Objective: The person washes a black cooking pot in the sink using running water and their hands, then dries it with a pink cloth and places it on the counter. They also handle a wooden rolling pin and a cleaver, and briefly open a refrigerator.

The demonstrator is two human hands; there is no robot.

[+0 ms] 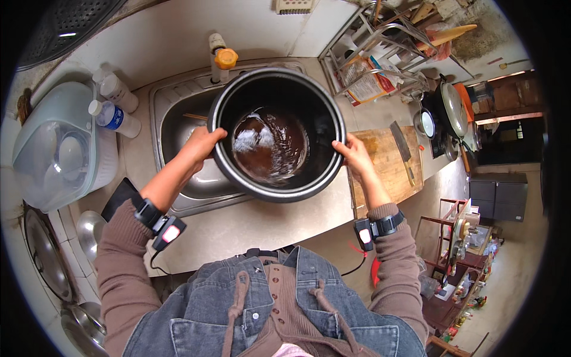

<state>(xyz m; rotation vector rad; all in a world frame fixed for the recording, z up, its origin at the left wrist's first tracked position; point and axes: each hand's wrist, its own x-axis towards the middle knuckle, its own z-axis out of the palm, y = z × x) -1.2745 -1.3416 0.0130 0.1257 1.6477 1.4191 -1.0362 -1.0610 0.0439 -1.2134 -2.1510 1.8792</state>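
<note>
A large dark round cooking pot (pixel 277 189) is held between my two hands above the right part of a stainless steel sink (pixel 178 206) and the counter edge beside it. Brownish liquid (pixel 270 145) with bright reflections lies in its bottom. My left hand (pixel 201 145) grips the rim at the left, thumb on top; my right hand (pixel 354 154) grips the rim at the right in the same way. The fingers under the rim are largely hidden. Behind the pot stands a tap with an orange handle (pixel 226 58). Thin sticks (pixel 195 116) lie in the sink, partly covered by the pot.
On the right, a wooden cutting board (pixel 383 165) bears a cleaver (pixel 400 140). Beyond it are a small pan (pixel 424 123) and a lidded wok (pixel 451 109). A metal rack (pixel 332 67) stands at the back. Plastic bottles (pixel 117 119) and a lidded dish box (pixel 105 156) stand left.
</note>
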